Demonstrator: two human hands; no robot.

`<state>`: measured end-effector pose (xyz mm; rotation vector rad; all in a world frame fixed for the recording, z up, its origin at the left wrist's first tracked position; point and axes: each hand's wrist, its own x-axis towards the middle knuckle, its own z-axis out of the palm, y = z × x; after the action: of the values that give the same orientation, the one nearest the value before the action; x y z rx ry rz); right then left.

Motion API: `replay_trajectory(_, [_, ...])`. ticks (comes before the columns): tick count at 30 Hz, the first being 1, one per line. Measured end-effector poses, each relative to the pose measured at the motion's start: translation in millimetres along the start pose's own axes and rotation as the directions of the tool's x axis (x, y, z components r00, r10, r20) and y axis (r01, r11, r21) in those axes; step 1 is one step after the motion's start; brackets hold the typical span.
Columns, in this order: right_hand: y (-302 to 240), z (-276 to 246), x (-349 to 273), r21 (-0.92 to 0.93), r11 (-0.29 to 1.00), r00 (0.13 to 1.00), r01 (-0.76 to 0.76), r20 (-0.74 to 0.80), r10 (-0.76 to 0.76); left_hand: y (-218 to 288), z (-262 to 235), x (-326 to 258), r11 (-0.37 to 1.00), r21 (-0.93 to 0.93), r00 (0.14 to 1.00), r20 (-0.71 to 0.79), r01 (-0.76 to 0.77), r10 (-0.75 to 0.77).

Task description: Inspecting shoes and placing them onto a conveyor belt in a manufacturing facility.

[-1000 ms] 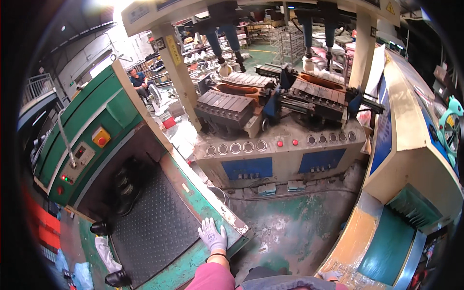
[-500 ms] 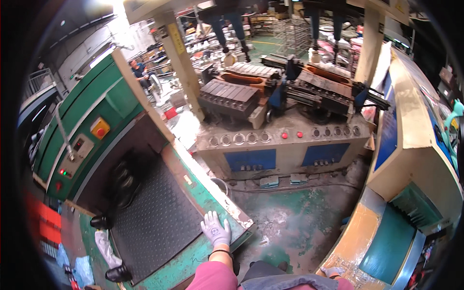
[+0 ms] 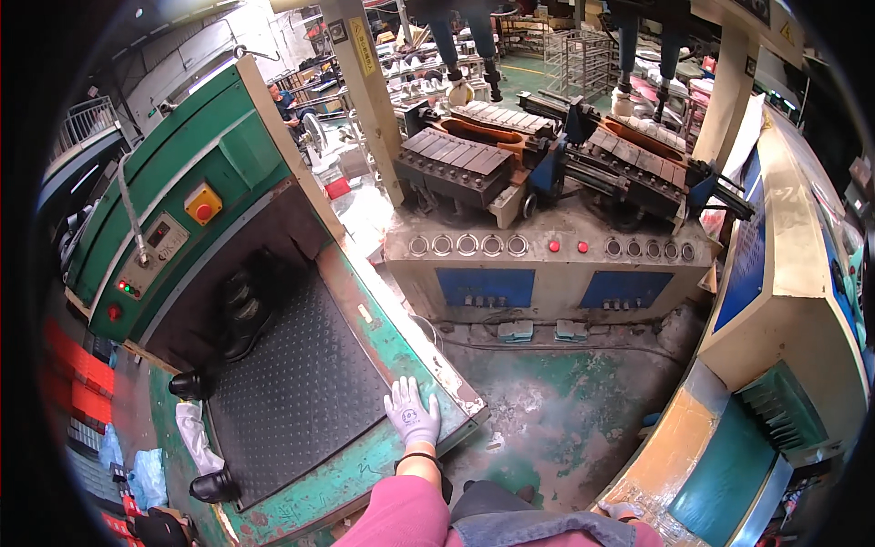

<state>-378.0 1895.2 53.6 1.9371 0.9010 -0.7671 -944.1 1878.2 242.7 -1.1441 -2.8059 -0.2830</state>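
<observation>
The left hand [image 3: 412, 415], in a white glove, lies flat on the green edge of the machine bed [image 3: 401, 346], its fingers [image 3: 401, 390] spread apart and gripping nothing. It rests just beside the black studded mat [image 3: 292, 383] that covers the middle of that bed, near the bed's front corner. The right hand is hidden: only a pink sleeve [image 3: 401, 515] and grey cloth show at the lower edge, so I cannot tell how its fingers stand.

At the far end of the mat, under the green hood [image 3: 182, 191], a dark boot-like shape [image 3: 241, 310] sits in shadow and is hard to make out. Two black round knobs [image 3: 187, 385] stand at the left rim of the bed, and a white rag or glove [image 3: 193, 436] lies between them.

Beyond the bed stands a grey press [image 3: 547, 264] with a row of round dials, two red buttons and two blue panels; dark ribbed moulds [image 3: 456, 164] sit on top. The stained green floor [image 3: 556, 410] lies between. A person [image 3: 284, 102] stands far off, small and unclear.
</observation>
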Motion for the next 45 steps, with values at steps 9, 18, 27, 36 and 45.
replay_trajectory(9, [3,15,18,0.029,0.999,1.0,0.02,-0.016,-0.019,0,0,0,0.999,-0.031,0.999,-0.045,-0.008,0.007])
replay_trajectory(18, [15,25,33,0.069,0.995,0.997,0.072,-0.027,-0.071,-5,0,-3,1.0,-0.031,0.999,-0.047,-0.004,0.002])
replay_trajectory(27, [6,55,87,0.104,0.992,0.993,0.076,-0.102,-0.066,2,5,0,1.0,-0.019,0.999,-0.043,-0.023,0.022])
replay_trajectory(36, [16,6,0,-0.038,0.99,0.987,0.133,-0.085,-0.136,2,4,-2,0.999,-0.022,0.998,-0.049,-0.027,0.026])
replay_trajectory(45, [0,24,12,0.141,0.989,0.991,-0.039,-0.119,0.056,0,0,3,1.0,-0.027,0.999,-0.038,-0.015,0.014])
